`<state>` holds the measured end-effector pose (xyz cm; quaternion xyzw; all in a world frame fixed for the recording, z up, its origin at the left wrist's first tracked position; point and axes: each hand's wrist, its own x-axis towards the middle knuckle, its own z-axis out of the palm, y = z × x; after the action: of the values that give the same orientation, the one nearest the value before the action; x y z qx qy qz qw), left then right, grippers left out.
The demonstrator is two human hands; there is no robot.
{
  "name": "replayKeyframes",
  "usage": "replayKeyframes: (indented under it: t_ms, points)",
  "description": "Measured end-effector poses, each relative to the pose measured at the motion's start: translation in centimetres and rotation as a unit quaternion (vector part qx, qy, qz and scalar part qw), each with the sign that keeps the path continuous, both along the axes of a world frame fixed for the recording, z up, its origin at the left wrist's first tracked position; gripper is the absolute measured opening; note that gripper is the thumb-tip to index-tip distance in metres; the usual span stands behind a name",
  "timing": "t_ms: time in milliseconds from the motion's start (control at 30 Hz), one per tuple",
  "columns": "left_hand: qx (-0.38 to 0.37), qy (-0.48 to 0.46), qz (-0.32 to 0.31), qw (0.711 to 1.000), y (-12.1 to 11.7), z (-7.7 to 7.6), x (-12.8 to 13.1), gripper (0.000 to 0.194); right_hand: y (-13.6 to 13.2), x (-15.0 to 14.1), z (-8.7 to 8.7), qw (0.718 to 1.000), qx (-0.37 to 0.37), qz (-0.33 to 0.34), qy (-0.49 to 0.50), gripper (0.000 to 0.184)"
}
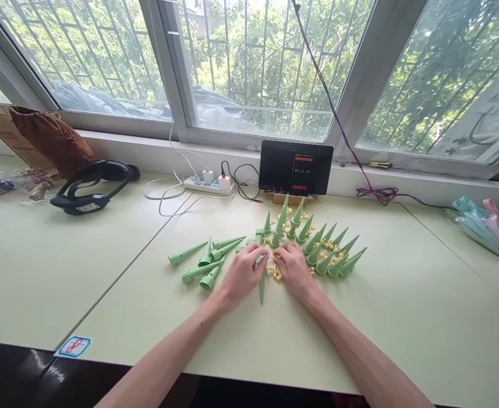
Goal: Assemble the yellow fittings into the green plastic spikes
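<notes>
My left hand [246, 267] is closed around a green plastic spike [262, 292], whose pointed end sticks out below the fingers toward me. Close beside it, my right hand [292, 267] pinches what looks like a small yellow piece, mostly covered by the fingertips. Loose yellow T-shaped pieces [271, 271] lie between and under the hands. To the left, several green spikes [196, 273] rest on their sides in a loose pile. Beyond and right of my right hand, several more green spikes [321, 263] stand point-up on their caps, with yellow pieces scattered among them.
A tablet [296, 168] showing a timer leans by the window behind the spikes. Left of it are a power strip [210, 185] and cables. A black headset [91, 187] and a brown pouch [51, 139] sit farther left. Bagged pastel items [483, 224] lie far right.
</notes>
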<state>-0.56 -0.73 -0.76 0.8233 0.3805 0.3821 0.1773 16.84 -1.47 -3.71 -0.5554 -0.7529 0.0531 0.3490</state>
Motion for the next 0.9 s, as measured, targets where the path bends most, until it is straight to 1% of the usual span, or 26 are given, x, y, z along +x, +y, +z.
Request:
replayKeyframes:
  t_ms: [167, 367, 600, 733, 900]
  points:
    - [-0.010, -0.018, 0.007, 1.000, 0.0, 0.1, 0.0, 0.020, -0.7, 0.1, 0.8, 0.998, 0.029, 0.007, 0.047, 0.014]
    - [-0.030, -0.023, 0.005, 0.999, -0.1, 0.1, 0.0, 0.022, -1.3, 0.1, 1.0, 0.995, 0.025, 0.040, 0.092, 0.015]
    - [-0.030, -0.022, -0.005, 0.999, -0.3, 0.3, 0.1, 0.024, -1.7, -0.3, 1.4, 0.991, 0.024, 0.071, 0.111, 0.016]
    - [-0.017, -0.025, -0.011, 0.999, -0.3, 0.2, 0.1, 0.024, -2.0, -0.4, 1.7, 0.988, 0.016, 0.072, 0.138, 0.015]
    - [-0.022, -0.030, -0.012, 0.999, -0.2, 0.2, 0.1, 0.026, -2.2, -0.3, 2.1, 0.985, 0.016, 0.066, 0.157, 0.014]
